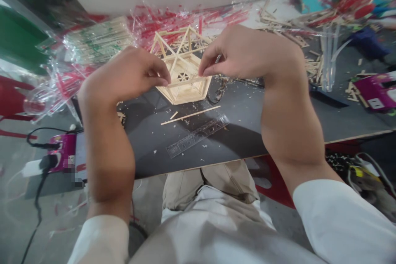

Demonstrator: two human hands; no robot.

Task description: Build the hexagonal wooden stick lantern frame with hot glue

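Observation:
A frame built of thin wooden sticks [177, 98], with a six-sided base and triangular struts on top, stands on the dark table. On its left, my left hand [140, 70] is bent down with thumb and fingertips pinched at the near side. My right hand [230, 55] pinches at the right side in the same way. A thin wooden stick [185, 82] spans the gap between both sets of fingertips, across the frame; whether it touches the frame I cannot tell. Closer to me lie a loose long stick [192, 114], a short piece [174, 115] and a clear plastic ruler [198, 135].
Bundled sticks in plastic [95, 37] and red plastic strips [154, 24] crowd the back. Scattered sticks, clear tubes [330, 57] and a purple box [375, 90] are at right. A purple power strip [63, 152] with cables sits at left, beyond the table.

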